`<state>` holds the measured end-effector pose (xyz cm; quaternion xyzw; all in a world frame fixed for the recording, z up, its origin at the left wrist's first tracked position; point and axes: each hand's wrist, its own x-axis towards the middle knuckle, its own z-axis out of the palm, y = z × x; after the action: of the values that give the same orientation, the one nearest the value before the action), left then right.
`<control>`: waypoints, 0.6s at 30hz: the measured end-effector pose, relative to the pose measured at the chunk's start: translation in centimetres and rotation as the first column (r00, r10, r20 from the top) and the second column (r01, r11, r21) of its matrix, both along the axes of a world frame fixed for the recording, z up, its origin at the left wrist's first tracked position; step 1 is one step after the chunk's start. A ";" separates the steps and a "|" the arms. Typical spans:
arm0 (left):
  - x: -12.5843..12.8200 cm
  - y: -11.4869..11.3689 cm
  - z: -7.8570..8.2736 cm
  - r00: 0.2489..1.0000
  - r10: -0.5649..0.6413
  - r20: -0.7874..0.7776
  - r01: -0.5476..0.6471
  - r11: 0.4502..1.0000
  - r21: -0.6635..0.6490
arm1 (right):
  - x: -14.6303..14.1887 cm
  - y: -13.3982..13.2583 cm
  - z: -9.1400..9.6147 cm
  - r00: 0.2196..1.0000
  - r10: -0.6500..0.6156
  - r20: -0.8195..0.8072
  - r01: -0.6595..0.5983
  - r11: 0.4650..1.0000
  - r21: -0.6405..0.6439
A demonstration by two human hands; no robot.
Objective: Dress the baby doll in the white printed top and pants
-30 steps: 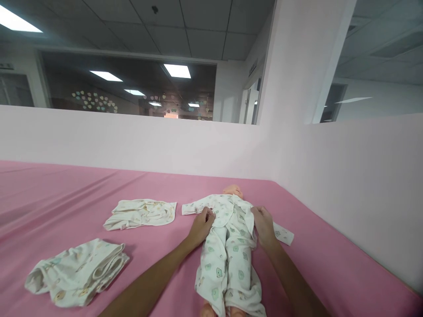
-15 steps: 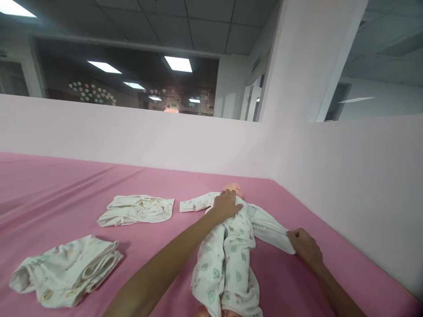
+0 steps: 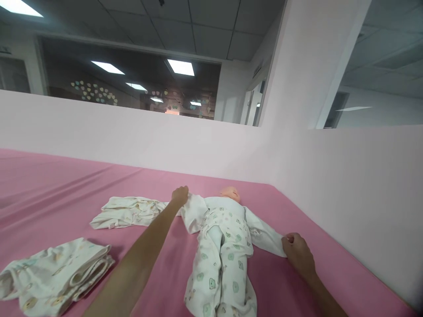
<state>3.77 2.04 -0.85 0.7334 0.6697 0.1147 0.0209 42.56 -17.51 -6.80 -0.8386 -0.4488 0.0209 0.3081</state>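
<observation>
A baby doll lies on its back, its head toward the wall. It wears white baby clothes with a green animal print, both sleeves spread outward. My left hand is closed on the end of the left-side sleeve, which is lifted and bunched. My right hand pinches the cuff of the right-side sleeve, pulled out straight. The doll's arms do not show. The legs of the clothes run down to the bottom edge of the view.
Folded printed baby clothes lie left of the doll, partly behind my left forearm. Nearer, another folded printed garment rests on the pink sheet. A white wall with windows borders the back and right.
My left hand has moved from the doll's chest leftward to the left-side sleeve and raised it. My right hand keeps hold of the other cuff, slightly shifted.
</observation>
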 end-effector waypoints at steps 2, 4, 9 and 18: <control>-1.9 0.3 -1.3 1.000 0.022 0.012 -0.022 1.000 -0.010 | -1.4 1.1 1.2 0.996 0.024 0.080 -0.030 0.996 0.086; -2.1 0.4 -2.2 0.999 0.034 0.037 -0.034 0.999 -0.003 | -3.9 2.8 3.1 0.977 0.109 0.184 -0.140 0.976 0.165; 1.9 -0.5 -2.3 0.993 0.046 0.109 -0.057 0.994 0.098 | -13.0 8.7 7.6 0.774 0.509 0.377 -0.568 0.821 0.057; 5.4 -3.7 -3.8 0.978 0.084 0.190 -0.101 0.992 0.079 | -23.8 17.7 6.8 0.412 0.796 0.444 -0.611 0.603 -0.513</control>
<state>9.17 -1.68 -4.66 0.6877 0.6925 0.2131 0.0458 18.78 0.18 0.04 -0.5541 -0.8289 -0.0739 -0.0194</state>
